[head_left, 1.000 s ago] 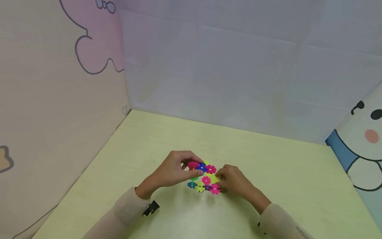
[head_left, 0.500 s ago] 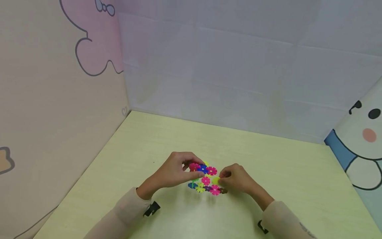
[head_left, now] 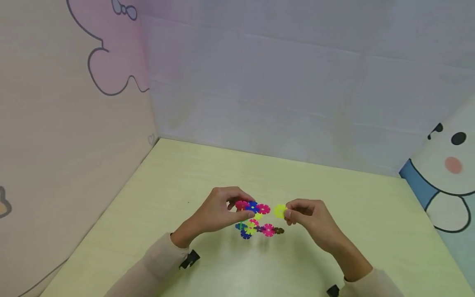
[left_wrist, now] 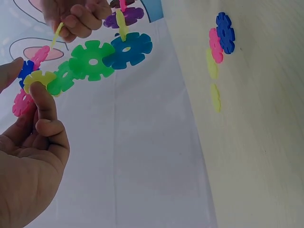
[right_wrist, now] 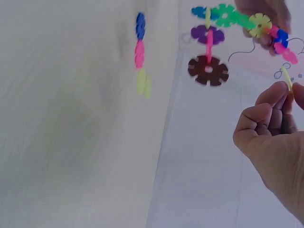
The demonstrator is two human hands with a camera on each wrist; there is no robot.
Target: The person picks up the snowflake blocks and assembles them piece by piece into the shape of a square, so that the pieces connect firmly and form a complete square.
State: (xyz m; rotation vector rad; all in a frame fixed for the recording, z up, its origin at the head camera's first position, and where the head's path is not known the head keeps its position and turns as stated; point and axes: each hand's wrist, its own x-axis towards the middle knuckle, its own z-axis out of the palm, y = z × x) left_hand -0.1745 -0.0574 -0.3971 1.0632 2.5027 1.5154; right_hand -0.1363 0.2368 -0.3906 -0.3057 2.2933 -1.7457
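My left hand (head_left: 222, 212) pinches one end of a chain of interlocking flower-shaped plastic discs. In the left wrist view its green discs (left_wrist: 92, 61) lead to a teal disc (left_wrist: 128, 50). The far end carries a purple disc and a brown disc (right_wrist: 208, 70), seen in the right wrist view. Between the thumb and fingers of my right hand (head_left: 315, 222) is a single yellow flower disc (head_left: 280, 211), held on edge toward the chain's pink disc (head_left: 264, 208), with a small gap between them in the head view.
Several loose discs lie on the pale table (head_left: 208, 173) below the chain: a blue disc (left_wrist: 225, 33), a pink disc (left_wrist: 216, 45) and two yellow ones. A plain wall (head_left: 274, 90) stands behind, with cartoon-printed side walls left and right.
My right hand has picked up the yellow disc from beside the chain and raised it to the right of the chain's pink disc. My left hand stays nearly still, holding the chain.
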